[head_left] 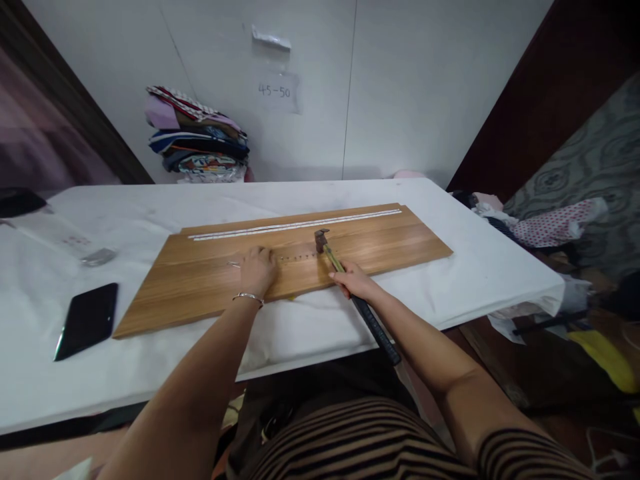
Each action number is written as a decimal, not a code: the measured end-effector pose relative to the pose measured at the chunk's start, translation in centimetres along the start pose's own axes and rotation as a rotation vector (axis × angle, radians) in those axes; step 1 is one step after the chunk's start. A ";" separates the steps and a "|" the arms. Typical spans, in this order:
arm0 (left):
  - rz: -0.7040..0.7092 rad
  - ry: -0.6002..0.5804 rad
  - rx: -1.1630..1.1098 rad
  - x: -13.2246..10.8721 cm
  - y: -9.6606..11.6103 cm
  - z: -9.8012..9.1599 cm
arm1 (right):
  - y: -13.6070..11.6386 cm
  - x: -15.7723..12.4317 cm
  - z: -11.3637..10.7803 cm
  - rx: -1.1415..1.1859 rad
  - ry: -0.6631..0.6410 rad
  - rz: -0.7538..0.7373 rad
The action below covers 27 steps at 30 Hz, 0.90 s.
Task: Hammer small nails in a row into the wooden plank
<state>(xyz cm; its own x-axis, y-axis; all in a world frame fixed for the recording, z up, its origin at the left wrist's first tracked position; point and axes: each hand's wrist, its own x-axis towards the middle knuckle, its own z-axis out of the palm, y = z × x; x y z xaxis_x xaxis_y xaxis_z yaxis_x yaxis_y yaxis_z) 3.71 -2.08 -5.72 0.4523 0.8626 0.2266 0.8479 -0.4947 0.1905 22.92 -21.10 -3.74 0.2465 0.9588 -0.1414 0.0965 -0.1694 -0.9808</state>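
Observation:
My right hand [354, 280] is wrapped round a claw hammer [369, 323] partway up its shaft. Its metal head is over the wooden board [395, 240], beside a row of small nails [300, 257]; contact with a nail is unclear. The nails stand in a line along the middle of the board. At the left end of this line, my left hand [257, 270] rests on the board with curled fingers; the fingertips and anything between them are hidden. Several loose nails [233, 264] lie just left of it. Two white ruled strips [295, 225] run along the board's far side.
The board lies on a table with a white cloth [270, 333]. A dark phone [89, 320] and a small clear plastic packet [99, 257] are at left. Folded clothes [200, 137] stand behind the table. More cloth items [555, 223] are piled to the right.

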 end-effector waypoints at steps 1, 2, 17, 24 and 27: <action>-0.004 -0.002 0.000 0.0 0.1 -0.1 | 0.1 0.0 0.0 0.000 0.000 0.005; -0.008 -0.005 0.001 -0.1 0.1 -0.2 | 0.1 0.1 0.0 0.002 0.001 0.004; -0.018 -0.027 0.041 -0.4 0.6 -0.8 | 0.2 0.4 0.0 0.018 -0.002 -0.007; -0.014 -0.025 0.023 -0.2 0.4 -0.5 | -0.8 0.3 -0.6 0.049 -0.033 0.046; -0.005 -0.015 0.012 -0.1 0.2 -0.3 | -1.4 0.2 -1.0 0.095 -0.049 0.046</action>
<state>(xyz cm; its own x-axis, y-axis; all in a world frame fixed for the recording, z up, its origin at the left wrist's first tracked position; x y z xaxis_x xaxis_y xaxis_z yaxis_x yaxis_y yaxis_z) 3.79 -2.28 -5.43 0.4522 0.8664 0.2118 0.8532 -0.4894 0.1802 23.83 -20.90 -2.24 0.2007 0.9609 -0.1908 -0.0067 -0.1934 -0.9811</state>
